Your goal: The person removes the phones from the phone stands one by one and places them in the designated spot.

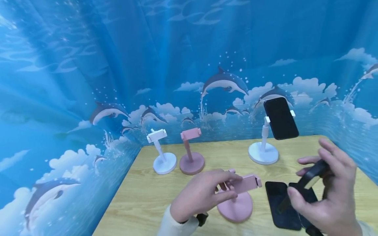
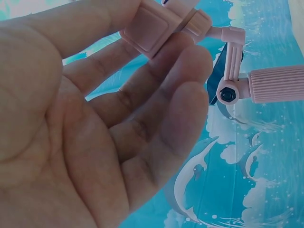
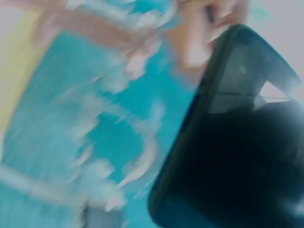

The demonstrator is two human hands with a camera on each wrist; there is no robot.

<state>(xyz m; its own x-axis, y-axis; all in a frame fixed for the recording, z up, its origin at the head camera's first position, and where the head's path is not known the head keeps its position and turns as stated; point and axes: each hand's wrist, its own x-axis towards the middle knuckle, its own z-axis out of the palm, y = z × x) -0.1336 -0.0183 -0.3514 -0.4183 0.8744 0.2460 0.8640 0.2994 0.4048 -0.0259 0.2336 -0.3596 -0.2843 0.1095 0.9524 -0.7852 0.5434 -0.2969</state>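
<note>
My left hand (image 1: 203, 193) pinches the left end of the clamp (image 1: 248, 184) on a pink phone stand. That stand's round base (image 1: 240, 209) rests on the table at the front. In the left wrist view, thumb and index finger lie on the clamp's end block (image 2: 149, 28), with the ribbed pole (image 2: 278, 84) to the right. Right of the stand, my right hand (image 1: 339, 193) holds a black smartphone (image 3: 237, 156) in the air between thumb and fingers. The head view shows this phone tilted, nearly edge-on, above two dark phones lying on the table.
Flat on the wooden table lie a black phone (image 1: 280, 206) and another dark phone (image 1: 310, 195) beside it. Behind them, a white stand (image 1: 262, 154) carries an upright phone (image 1: 282, 119). A white stand (image 1: 164, 163) and a pink stand (image 1: 192, 163) stand back left, before a blue dolphin curtain (image 1: 177, 65).
</note>
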